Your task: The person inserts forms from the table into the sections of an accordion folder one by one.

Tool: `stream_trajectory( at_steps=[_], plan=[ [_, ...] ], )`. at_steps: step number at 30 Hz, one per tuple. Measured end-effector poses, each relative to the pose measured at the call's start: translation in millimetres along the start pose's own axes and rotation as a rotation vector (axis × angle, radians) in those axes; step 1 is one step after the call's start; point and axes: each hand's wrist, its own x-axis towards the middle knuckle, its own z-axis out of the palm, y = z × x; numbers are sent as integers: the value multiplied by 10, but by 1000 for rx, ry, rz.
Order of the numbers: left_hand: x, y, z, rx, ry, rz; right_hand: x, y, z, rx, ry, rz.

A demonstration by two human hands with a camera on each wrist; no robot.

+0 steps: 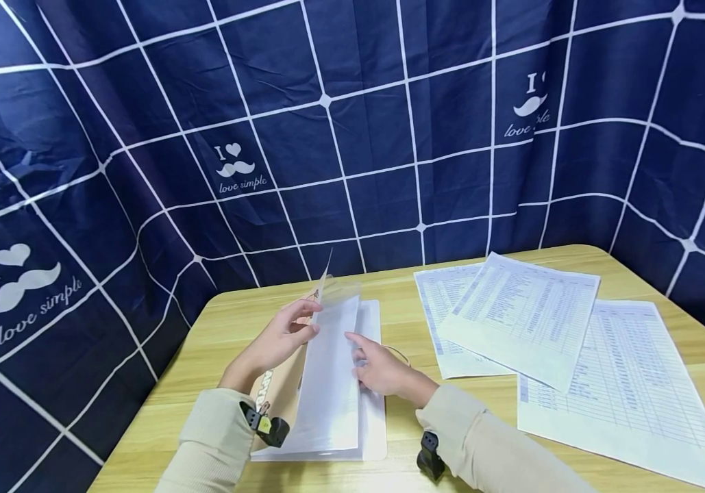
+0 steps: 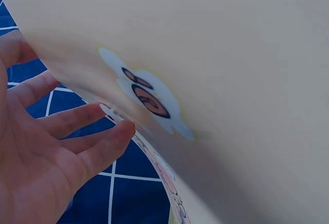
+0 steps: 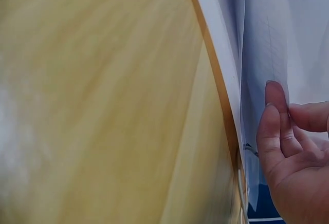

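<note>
A tan folder (image 1: 279,392) with a printed cover stands partly open on the table, clear plastic sleeves inside it. My left hand (image 1: 278,340) holds the raised cover by its edge. The left wrist view shows the thumb on one side of that cover (image 2: 247,64), which bears a small cartoon sticker or print; some fingers lie partly behind it. Between the thumb and fingers of my right hand (image 1: 387,370) is the edge of a clear sleeve (image 1: 331,383) with white paper in it. Through the sleeve a fingertip (image 3: 276,94) shows in the right wrist view.
Several printed table sheets (image 1: 527,315) overlap on the right side of the wooden table (image 1: 451,424). A thin elastic cord (image 1: 399,355) loops out from the folder's right edge. Behind the table hangs a dark blue checked curtain (image 1: 377,137).
</note>
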Motion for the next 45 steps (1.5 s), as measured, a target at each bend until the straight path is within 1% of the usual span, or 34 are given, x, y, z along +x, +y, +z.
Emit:
stream_trajectory(
  at_steps=[4,7,12,19,23,27,37,45],
  plan=[
    [-17,-1,-10,1,12,-6,11,-20,30,-6,-11,-12],
    [-24,4,-12,-2,9,-8,13,-32,44,-16,-15,-18],
    [-11,15,4,-5,6,10,3,-36,40,-31,-3,-10],
    [3,15,28,-11,8,22,-8,-36,34,-44,-5,-27],
    [6,14,33,-7,11,33,-15,-43,32,-51,1,-20],
    [5,12,37,-12,6,22,-19,-40,31,-57,15,-9],
    [-7,-9,51,2,-7,13,-73,-30,-68,-35,24,15],
    [-3,-6,61,25,-5,15,-111,62,-200,44,22,-2]
  ],
)
